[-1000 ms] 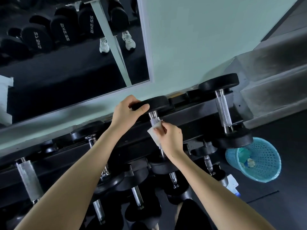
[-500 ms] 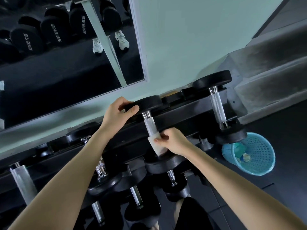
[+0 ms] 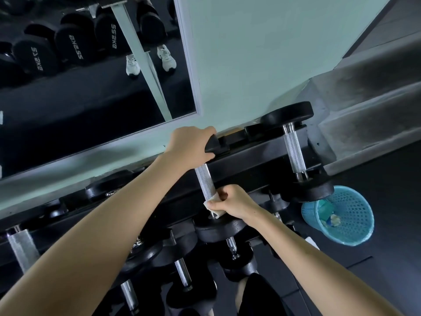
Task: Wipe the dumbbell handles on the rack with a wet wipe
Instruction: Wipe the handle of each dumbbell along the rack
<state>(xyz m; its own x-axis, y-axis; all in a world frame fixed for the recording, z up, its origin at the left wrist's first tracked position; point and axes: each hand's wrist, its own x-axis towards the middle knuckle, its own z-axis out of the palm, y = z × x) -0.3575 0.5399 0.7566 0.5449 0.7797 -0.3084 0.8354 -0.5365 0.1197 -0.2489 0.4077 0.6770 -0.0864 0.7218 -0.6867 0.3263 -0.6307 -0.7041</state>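
Observation:
A black dumbbell with a knurled silver handle point(image 3: 205, 181) lies on the top tier of the black rack point(image 3: 255, 156). My left hand point(image 3: 190, 145) grips its far weight head point(image 3: 213, 145). My right hand point(image 3: 231, 202) holds a white wet wipe point(image 3: 213, 205) wrapped round the near end of that handle, just above the near weight head point(image 3: 219, 229). A second dumbbell point(image 3: 293, 153) lies to the right on the same tier.
Lower tiers hold several more dumbbells point(image 3: 180, 270). A blue perforated bin point(image 3: 341, 215) with scraps inside stands on the dark floor at the right. A wall mirror point(image 3: 91, 65) behind the rack reflects other dumbbells and a pair of white shoes. Grey steps point(image 3: 369, 106) rise at the right.
My right hand has slid the wipe down the handle from its far end to its near end. My left hand has closed further over the far weight head.

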